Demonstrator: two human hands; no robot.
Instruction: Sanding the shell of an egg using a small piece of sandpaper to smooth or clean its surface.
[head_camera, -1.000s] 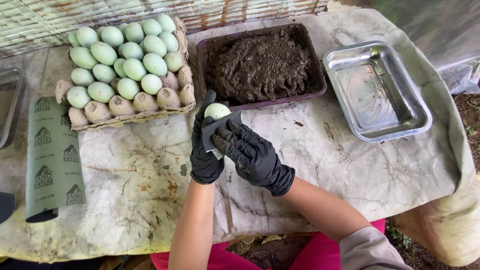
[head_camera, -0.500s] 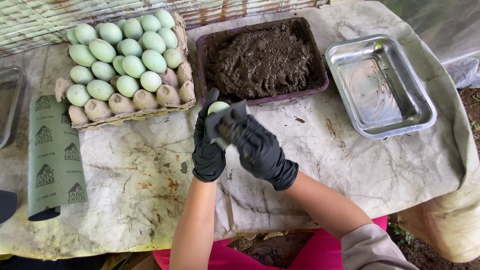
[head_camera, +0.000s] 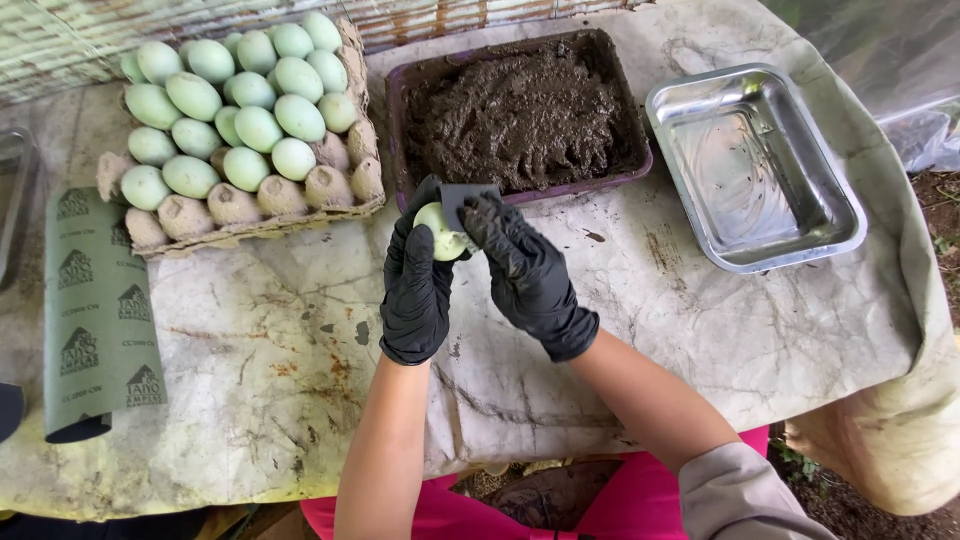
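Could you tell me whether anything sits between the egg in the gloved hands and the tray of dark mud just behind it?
Nothing visible does. The egg, in the left hand, sits at the mud tray's near rim; only the small dark piece held by the right hand touches it.

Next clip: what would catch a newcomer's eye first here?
Two black-gloved hands at the centre: the left hand cups a pale green egg while the right hand presses a small dark sheet against it. Behind them sits a tray of dark mud, with a carton of green eggs at upper left.
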